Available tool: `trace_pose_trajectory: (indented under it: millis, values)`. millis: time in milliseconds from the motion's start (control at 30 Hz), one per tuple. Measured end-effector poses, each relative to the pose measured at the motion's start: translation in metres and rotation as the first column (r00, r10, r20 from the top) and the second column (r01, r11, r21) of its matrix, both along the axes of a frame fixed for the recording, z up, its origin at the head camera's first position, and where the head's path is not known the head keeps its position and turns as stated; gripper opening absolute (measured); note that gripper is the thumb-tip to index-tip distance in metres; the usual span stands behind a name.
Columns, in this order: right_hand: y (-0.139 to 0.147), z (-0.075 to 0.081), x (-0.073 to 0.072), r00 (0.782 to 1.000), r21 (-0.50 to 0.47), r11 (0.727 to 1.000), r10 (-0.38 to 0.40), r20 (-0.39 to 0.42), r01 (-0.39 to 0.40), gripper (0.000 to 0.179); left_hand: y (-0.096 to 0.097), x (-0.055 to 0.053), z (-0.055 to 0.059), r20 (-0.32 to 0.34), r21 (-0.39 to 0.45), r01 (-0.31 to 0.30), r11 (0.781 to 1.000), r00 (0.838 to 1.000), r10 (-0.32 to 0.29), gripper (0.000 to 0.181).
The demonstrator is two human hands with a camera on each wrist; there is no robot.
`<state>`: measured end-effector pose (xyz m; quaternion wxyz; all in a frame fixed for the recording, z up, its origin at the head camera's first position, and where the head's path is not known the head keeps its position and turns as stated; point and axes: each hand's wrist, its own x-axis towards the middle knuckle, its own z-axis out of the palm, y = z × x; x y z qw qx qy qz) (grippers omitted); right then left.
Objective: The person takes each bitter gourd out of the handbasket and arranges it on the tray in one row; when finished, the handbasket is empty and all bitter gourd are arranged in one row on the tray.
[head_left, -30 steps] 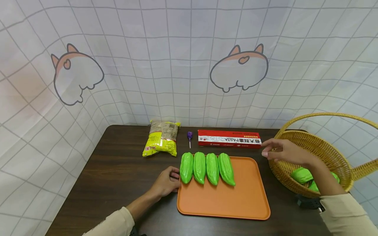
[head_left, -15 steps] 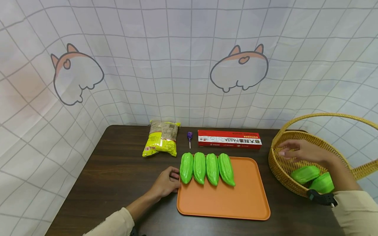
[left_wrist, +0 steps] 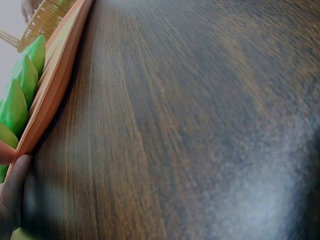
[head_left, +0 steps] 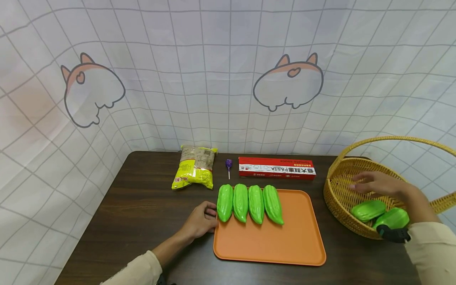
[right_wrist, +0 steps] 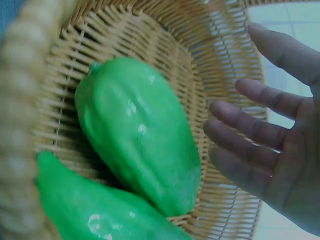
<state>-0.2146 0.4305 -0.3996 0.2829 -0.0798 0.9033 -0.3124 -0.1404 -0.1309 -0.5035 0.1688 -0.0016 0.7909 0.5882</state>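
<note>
**Four green veggies [head_left: 240,202] on the tray [head_left: 278,245], two in the basket [head_left: 342,218]**

It looks like more than half the job is done. The four sit side by side in a row, from the tray's far left corner along its far edge. Two more veggies [head_left: 368,210] lie in the basket, by its near edge, so those seem to be what is left. The right hand [head_left: 386,185] is over the basket, fingers a bit spread, holding nothing. The left hand [head_left: 200,221] pinches the tray's left edge with finger and thumb.

Along the table's [head_left: 160,202] far edge are a yellow bag [head_left: 194,166], a lolly [head_left: 229,164] and a red box [head_left: 277,168]. The box says "PASTA" and "Tomato sauce", upside down, with Chinese writing too. The bag has red writing and a square code, too small to read. I cannot tell any brand.
</note>
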Motion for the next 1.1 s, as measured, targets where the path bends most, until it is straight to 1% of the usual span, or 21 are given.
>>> trace_pose_trajectory:
  millis: [67, 167, 300, 533, 700, 867, 1100]
  values:
    - [0.004, -0.002, 0.0, 1.0, 0.034, 0.999, -0.001, 0.001, 0.001, 0.073, 0.0, 0.0, 0.0, -0.001, 0.0, 0.0, 1.0, 1.0, 0.0, 0.056]
    - [0.009, -0.004, -0.001, 0.999, 0.062, 0.998, -0.02, 0.029, 0.018, 0.077, 0.0, 0.0, 0.0, -0.002, -0.001, 0.0, 1.0, 1.0, 0.0, 0.056]
    - [0.015, -0.008, -0.002, 0.994, 0.064, 0.997, -0.06, 0.094, 0.054, 0.082, -0.001, 0.0, -0.001, -0.003, -0.005, 0.002, 1.0, 1.0, -0.002, 0.056]
    - [0.022, -0.013, -0.005, 0.982, 0.081, 0.993, -0.1, 0.162, 0.088, 0.086, 0.0, -0.001, -0.002, -0.008, 0.006, 0.002, 1.0, 1.0, -0.002, 0.056]
    - [0.023, -0.014, -0.007, 0.967, 0.064, 0.99, -0.137, 0.214, 0.126, 0.088, 0.0, -0.001, -0.002, -0.006, 0.01, 0.002, 1.0, 1.0, -0.002, 0.056]
    - [0.023, -0.014, -0.009, 0.966, 0.062, 0.991, -0.127, 0.224, 0.116, 0.087, 0.0, -0.001, -0.001, -0.006, 0.009, 0.004, 1.0, 1.0, -0.004, 0.056]
    - [0.018, -0.016, -0.011, 0.967, 0.031, 0.993, -0.12, 0.224, 0.116, 0.086, 0.0, 0.0, 0.0, -0.004, 0.005, 0.003, 1.0, 1.0, -0.003, 0.056]
